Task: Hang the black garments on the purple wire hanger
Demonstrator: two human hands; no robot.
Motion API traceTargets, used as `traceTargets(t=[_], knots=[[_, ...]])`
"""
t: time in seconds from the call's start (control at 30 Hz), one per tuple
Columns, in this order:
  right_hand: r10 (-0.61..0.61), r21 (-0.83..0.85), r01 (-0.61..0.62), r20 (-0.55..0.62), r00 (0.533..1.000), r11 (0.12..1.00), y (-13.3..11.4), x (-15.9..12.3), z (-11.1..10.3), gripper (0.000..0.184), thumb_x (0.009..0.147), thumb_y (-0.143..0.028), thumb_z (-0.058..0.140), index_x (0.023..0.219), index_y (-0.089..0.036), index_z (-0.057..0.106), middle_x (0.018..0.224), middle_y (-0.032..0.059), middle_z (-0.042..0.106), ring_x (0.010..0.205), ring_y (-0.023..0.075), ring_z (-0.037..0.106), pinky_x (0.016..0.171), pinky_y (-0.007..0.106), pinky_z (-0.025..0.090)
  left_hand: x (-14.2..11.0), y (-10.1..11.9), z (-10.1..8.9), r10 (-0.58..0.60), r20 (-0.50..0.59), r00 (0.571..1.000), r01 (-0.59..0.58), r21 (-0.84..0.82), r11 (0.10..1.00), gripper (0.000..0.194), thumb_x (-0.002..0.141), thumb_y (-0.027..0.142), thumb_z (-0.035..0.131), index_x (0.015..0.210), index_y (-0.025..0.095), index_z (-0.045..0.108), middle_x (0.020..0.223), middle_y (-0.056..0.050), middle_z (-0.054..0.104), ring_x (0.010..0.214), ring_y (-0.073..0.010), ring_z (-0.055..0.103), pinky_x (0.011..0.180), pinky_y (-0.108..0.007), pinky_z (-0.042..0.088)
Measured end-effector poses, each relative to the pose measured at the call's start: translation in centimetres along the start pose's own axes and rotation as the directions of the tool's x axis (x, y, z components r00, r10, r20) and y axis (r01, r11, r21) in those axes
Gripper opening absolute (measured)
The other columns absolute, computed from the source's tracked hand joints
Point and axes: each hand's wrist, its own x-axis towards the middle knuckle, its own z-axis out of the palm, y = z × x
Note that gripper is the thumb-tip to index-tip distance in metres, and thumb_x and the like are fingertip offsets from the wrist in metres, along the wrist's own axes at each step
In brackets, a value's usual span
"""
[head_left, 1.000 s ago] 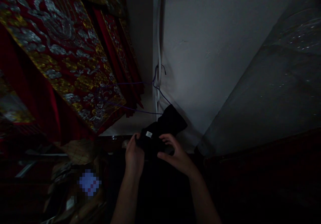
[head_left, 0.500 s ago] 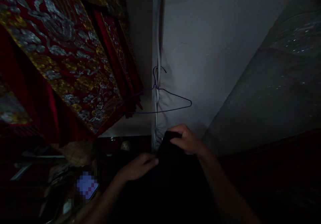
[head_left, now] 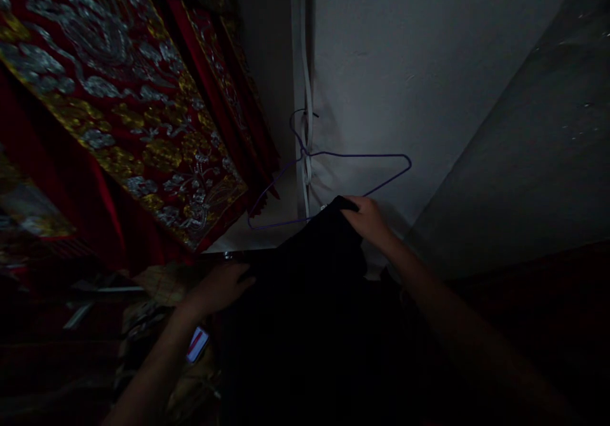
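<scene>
Both my hands grip a black garment (head_left: 305, 267), stretched between them; in the dark its kind cannot be made out. My right hand (head_left: 369, 219) pinches its upper corner, fingers closed on the cloth. Lower and to the left, my left hand (head_left: 222, 289) closes on the opposite edge. Just beyond the cloth, a thin purple wire hanger (head_left: 362, 155) hangs by its hook at the pale cable on the wall corner, tilted with its right end higher. The cloth's upper edge covers part of the hanger's lower bar.
Red embroidered cloth (head_left: 157, 152) with silver and gold patterns hangs at the left. A white cable (head_left: 305, 51) runs down the corner of the grey wall (head_left: 381, 82). A lit phone (head_left: 197, 344) lies at lower left among dim items. A slanted, shiny grey sheet (head_left: 524, 159) stands at right.
My hands have moved apart, spreading the black garment, the right rising and the left going leftward. The hanger has turned and tilted, its right end now higher.
</scene>
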Motion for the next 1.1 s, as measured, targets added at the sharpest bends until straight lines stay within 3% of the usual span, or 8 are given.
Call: traceTargets(t=[0.3,0.47,0.57,0.67,0.77,0.9,1.0,1.1], knots=[[0.128,0.014,-0.127,-0.009,0.992,0.992,-3.4,-0.3,-1.2,0.025,0.069,-0.026,0.065,0.047,-0.019,0.056,0.047,-0.0028,0.05,0.047,0.0115,0.044,0.047,0.025,0.029,5.7,3.8,-5.1,0.098,-0.387,0.917,-0.127,-0.05,0.991,0.024,0.089,0.039,0.049,0.078,0.021,0.06,0.071,0.0,0.06,0.07,-0.0186,0.057,0.068,-0.029,0.046],[0.046,0.119,-0.058,0.097,0.994,0.991,-2.9,-1.5,-0.2,0.014,0.073,-0.022,0.058,0.062,-0.018,0.066,0.057,-0.002,0.061,0.055,0.0145,0.054,0.053,0.025,0.04,9.0,6.7,-4.6,0.332,-0.451,0.828,-0.383,-0.024,0.923,0.019,0.086,0.031,0.054,0.098,0.019,0.064,0.118,-0.01,0.069,0.117,-0.0256,0.061,0.104,-0.039,0.044],[-0.036,0.114,0.012,0.215,0.976,0.993,-2.8,-1.7,-0.4,0.018,0.076,-0.017,0.055,0.08,-0.02,0.072,0.078,0.0009,0.073,0.08,0.0202,0.068,0.074,0.03,0.052,10.3,8.4,-5.3,0.392,-0.485,0.782,-0.415,0.064,0.908,0.032,0.087,0.023,0.053,0.118,0.018,0.061,0.119,-0.01,0.071,0.115,-0.0233,0.064,0.105,-0.039,0.045],[-0.039,0.025,0.039,0.015,0.999,0.999,-1.8,-0.8,-2.5,0.036,0.076,-0.015,0.058,0.107,-0.024,0.073,0.106,0.0041,0.075,0.107,0.0239,0.067,0.098,0.038,0.05,10.7,8.8,-6.4,0.389,-0.423,0.818,-0.339,0.19,0.921,0.031,0.092,0.023,0.046,0.115,0.017,0.066,0.11,-0.008,0.075,0.103,-0.0232,0.069,0.099,-0.036,0.049],[0.073,0.037,-0.066,-0.246,0.966,0.997,0.1,1.1,-6.1,0.061,0.073,-0.015,0.063,0.133,-0.022,0.06,0.106,0.0057,0.075,0.099,0.0244,0.07,0.089,0.038,0.054,10.7,8.3,-7.4,0.414,-0.41,0.813,-0.321,0.278,0.905,0.031,0.093,0.025,0.045,0.11,0.017,0.07,0.11,-0.009,0.074,0.101,-0.0243,0.069,0.097,-0.036,0.05],[0.22,0.065,-0.22,0.015,0.975,0.973,1.3,3.1,-11.1,0.035,0.072,-0.022,0.07,0.105,-0.012,0.074,0.086,0.0052,0.075,0.077,0.0195,0.07,0.071,0.03,0.054,10.8,7.4,-8.1,0.47,-0.454,0.757,-0.341,0.34,0.877,0.026,0.093,0.029,0.05,0.104,0.018,0.07,0.111,-0.01,0.07,0.106,-0.025,0.064,0.099,-0.039,0.048],[0.351,0.136,-0.412,0.329,0.877,0.901,-0.1,3.3,-13.4,0.029,0.072,-0.032,0.076,0.092,-0.011,0.075,0.08,0.0066,0.075,0.067,0.0165,0.068,0.063,0.027,0.052,11.1,6.5,-8.1,0.368,-0.574,0.732,-0.27,0.251,0.93,0.026,0.091,0.039,0.057,0.102,0.018,0.068,0.107,-0.009,0.069,0.102,-0.0241,0.063,0.095,-0.037,0.049],[0.384,0.306,-0.469,0.299,0.874,0.828,-2.2,3.2,-13.0,0.029,0.066,-0.039,0.083,0.079,-0.015,0.073,0.072,0.0035,0.073,0.06,0.0165,0.067,0.058,0.026,0.054,11.3,6.2,-7.6,0.188,-0.624,0.759,-0.197,0.055,0.979,0.032,0.09,0.045,0.058,0.105,0.017,0.066,0.096,-0.006,0.071,0.087,-0.0213,0.066,0.082,-0.032,0.051]])
